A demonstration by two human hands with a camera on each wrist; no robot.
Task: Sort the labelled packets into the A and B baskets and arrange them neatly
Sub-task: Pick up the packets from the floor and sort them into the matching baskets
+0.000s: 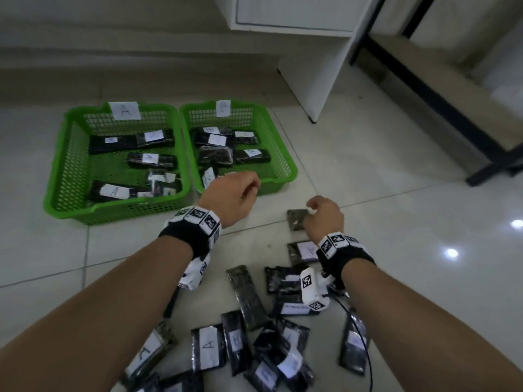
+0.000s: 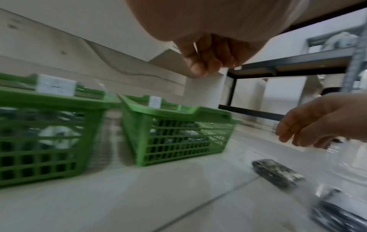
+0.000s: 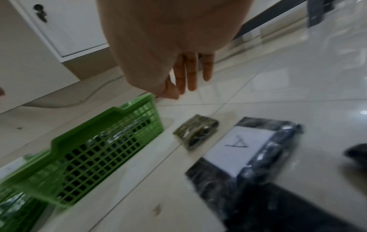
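Observation:
Two green baskets stand side by side on the floor: basket A (image 1: 56, 199) on the left and basket B (image 1: 283, 154) on the right, each with several black labelled packets inside. My left hand (image 1: 246, 188) hovers over the near rim of basket B, fingers loosely curled and holding nothing. My right hand (image 1: 317, 207) hangs just above a small unlabelled-looking packet (image 1: 295, 220) on the tiles; in the right wrist view its fingers (image 3: 188, 75) point straight down and are empty. An A-labelled packet (image 3: 244, 150) lies just behind that small packet (image 3: 196, 131). A pile of packets (image 1: 249, 343) lies near me.
A white cabinet (image 1: 311, 66) stands behind basket B, and a black metal shelf frame (image 1: 452, 108) runs along the right. Bare tiles lie to the right of the baskets. A cable (image 1: 362, 335) trails over the pile from my right wrist.

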